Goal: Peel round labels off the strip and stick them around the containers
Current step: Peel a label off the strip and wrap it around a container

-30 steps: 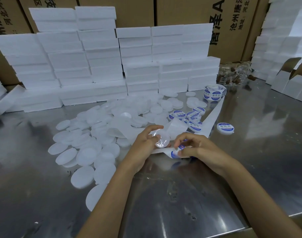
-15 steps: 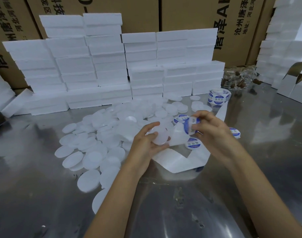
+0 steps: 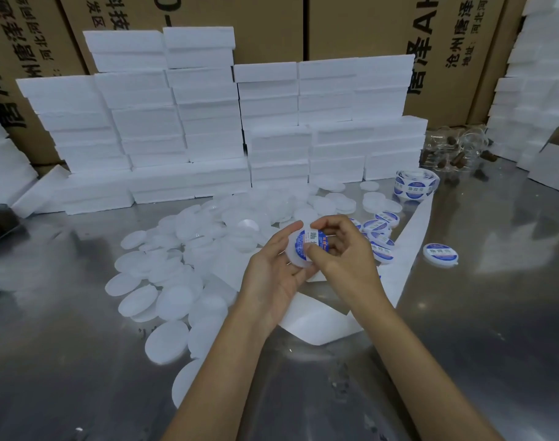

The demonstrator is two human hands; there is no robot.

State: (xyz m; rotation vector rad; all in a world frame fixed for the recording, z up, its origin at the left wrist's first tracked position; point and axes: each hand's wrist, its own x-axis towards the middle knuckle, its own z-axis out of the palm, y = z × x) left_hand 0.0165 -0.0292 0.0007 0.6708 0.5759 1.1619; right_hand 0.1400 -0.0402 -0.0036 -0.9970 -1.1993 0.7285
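Left hand (image 3: 271, 278) cradling round white container (image 3: 295, 254), right hand (image 3: 341, 253) pinching blue label (image 3: 313, 241) onto it, above mid-worktop (image 3: 494, 313), backing strip (image 3: 408, 237) trailing toward far right edge

Left hand (image 3: 273, 275) cupped palm-up, fingers curled, right hand (image 3: 341, 253) apparently pinching, wrists close

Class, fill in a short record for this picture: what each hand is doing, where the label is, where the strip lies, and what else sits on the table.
left hand: holds a white round container
right hand: presses a blue label onto that container
strip: empty backing lies on the table under the hands
roll of labels: far right, near the boxes
labelled containers: right of the hands
plain containers: heaped to the left
white boxes: stacked behind
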